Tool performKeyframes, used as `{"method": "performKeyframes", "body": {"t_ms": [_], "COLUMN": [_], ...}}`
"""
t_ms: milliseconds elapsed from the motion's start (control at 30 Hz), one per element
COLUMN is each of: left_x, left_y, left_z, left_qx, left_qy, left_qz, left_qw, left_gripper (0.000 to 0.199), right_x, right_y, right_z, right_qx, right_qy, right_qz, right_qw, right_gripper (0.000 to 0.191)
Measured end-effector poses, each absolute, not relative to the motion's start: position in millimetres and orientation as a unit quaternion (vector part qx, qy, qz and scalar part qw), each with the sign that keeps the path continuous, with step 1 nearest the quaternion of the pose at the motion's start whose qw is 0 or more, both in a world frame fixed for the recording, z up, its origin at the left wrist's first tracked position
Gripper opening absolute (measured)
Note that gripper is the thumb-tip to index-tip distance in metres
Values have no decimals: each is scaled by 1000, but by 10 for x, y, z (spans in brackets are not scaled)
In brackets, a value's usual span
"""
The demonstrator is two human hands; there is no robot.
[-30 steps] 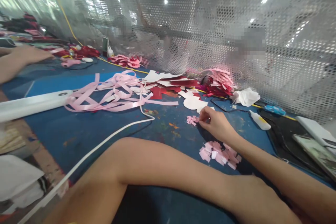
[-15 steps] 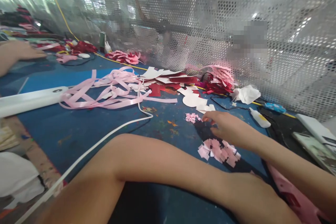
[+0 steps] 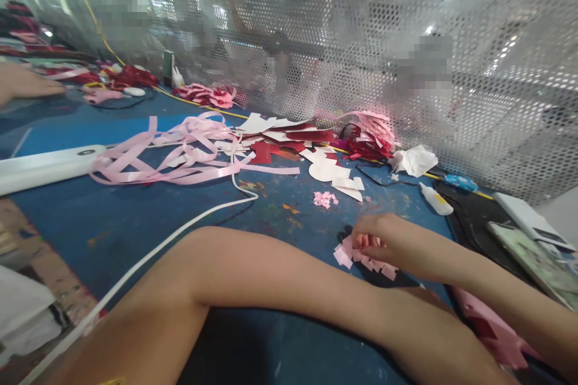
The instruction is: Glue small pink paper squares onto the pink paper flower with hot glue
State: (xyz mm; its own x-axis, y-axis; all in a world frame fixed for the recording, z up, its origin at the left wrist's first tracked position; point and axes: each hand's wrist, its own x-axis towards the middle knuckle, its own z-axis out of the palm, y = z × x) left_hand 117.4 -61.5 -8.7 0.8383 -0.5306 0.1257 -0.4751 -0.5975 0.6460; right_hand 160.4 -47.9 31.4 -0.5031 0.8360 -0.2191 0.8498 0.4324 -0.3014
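Observation:
My right hand (image 3: 377, 237) is low over a loose pile of pink paper squares (image 3: 345, 252), its fingers curled in and the tips among the pieces. Whatever may be between those fingertips is hidden. A heap of tiny pink paper bits (image 3: 325, 198) lies just beyond it on the blue tabletop (image 3: 289, 240). My left arm reaches across the front of the table. The back of my left hand (image 3: 428, 316) shows at lower right, its fingers out of sight. A pink and red piece (image 3: 492, 325) lies beside it, partly covered by my right forearm.
Pink ribbon (image 3: 194, 138) lies tangled beside a white device (image 3: 49, 168) with a white cord (image 3: 180, 234). White paper cutouts (image 3: 323, 165), a glue bottle (image 3: 436, 200) and a phone-like slab (image 3: 533, 258) are farther back. Another person's hand (image 3: 31, 84) rests at far left.
My right hand has moved from beside the tiny pink bits down toward me, onto the pink paper squares. The view has turned slightly right. My left arm stays almost in place.

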Motion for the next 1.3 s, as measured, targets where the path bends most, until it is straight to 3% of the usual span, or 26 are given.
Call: {"method": "performKeyframes", "body": {"t_ms": [167,333,567,867,1000,1300], "left_x": [1099,1203,1228,1124,1103,1122], "left_y": [-640,-620,-647,-684,-710,-693], "left_z": [-48,-239,-196,-170,-130,-183], "left_qx": [894,881,888,917,922,922], "left_qy": [-236,-261,-234,-209,-210,-244], "left_qz": [-38,-26,-77,-39,-53,-61], "left_qw": [380,395,387,338,320,294], "left_gripper": [15,15,17,23,24,23], "right_x": [1655,1761,1741,1747,1747,1719], "right_y": [-437,-514,-475,-559,-550,-643], "right_z": [398,538,483,497,414,441], "right_qx": [496,458,495,491,482,513], "right_qy": [848,857,859,845,853,842], "right_qz": [-184,-234,-133,-208,-198,-167], "right_qw": [-1,39,20,44,30,11], "right_gripper": [15,37,32,30,14,12]}}
